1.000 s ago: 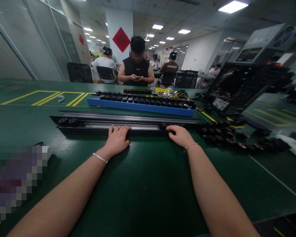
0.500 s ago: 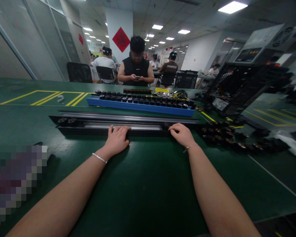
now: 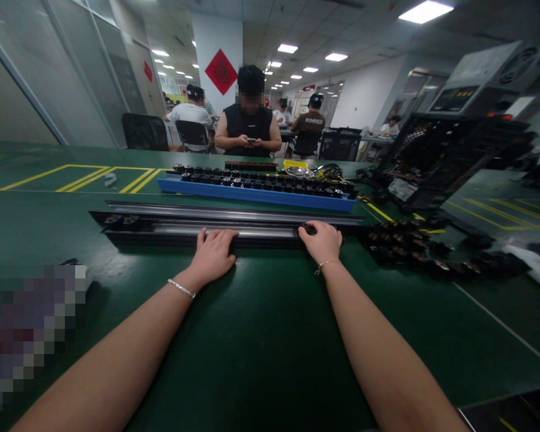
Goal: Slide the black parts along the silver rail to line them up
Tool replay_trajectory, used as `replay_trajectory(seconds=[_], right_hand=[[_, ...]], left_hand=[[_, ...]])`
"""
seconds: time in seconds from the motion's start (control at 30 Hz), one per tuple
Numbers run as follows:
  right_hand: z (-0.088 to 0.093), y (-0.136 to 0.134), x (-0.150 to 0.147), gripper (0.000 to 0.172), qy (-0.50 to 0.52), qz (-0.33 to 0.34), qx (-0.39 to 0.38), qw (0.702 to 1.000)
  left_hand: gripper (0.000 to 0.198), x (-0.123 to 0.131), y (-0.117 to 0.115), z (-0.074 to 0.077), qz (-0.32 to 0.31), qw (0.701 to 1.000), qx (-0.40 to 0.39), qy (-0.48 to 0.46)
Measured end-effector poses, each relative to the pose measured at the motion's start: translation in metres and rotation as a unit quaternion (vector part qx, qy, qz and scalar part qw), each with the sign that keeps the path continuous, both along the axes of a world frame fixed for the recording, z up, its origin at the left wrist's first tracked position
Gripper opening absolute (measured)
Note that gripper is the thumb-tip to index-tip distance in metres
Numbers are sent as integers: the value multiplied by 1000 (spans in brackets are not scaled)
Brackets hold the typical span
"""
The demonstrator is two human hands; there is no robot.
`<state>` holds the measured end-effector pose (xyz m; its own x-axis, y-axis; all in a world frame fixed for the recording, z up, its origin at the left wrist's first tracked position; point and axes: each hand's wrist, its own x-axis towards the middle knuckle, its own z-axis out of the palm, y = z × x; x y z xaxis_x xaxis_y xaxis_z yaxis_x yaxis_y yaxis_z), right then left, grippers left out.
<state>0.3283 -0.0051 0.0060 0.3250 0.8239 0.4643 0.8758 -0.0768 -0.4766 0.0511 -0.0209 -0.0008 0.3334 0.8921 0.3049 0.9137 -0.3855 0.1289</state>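
A long black rail (image 3: pixel 171 233) with a silver channel lies crosswise on the green table (image 3: pixel 261 336). My left hand (image 3: pixel 213 255) rests on the rail's near edge, fingers curled over it. My right hand (image 3: pixel 323 242) sits further right on the same rail, fingers bent down on a small black part (image 3: pixel 309 228) in the channel. Two similar black parts (image 3: pixel 123 220) sit at the rail's left end. A second, silver-topped rail (image 3: pixel 234 212) lies just behind the first.
A blue tray (image 3: pixel 256 195) with several black parts stands behind the rails. More loose black parts (image 3: pixel 414 247) are heaped to the right. A black wire crate (image 3: pixel 432 156) stands at the back right. A person (image 3: pixel 249 123) sits across the table; others sit further back.
My right hand has slid leftward along the rail, together with the small black part under its fingers. The left hand has stayed put.
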Motion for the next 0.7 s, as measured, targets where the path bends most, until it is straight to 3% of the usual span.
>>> replay_trajectory(seconds=[0.7], right_hand=[[7, -5, 20, 29, 10, -36, -10, 999]], left_hand=[[55, 0, -1, 3, -2, 1000, -9, -6]])
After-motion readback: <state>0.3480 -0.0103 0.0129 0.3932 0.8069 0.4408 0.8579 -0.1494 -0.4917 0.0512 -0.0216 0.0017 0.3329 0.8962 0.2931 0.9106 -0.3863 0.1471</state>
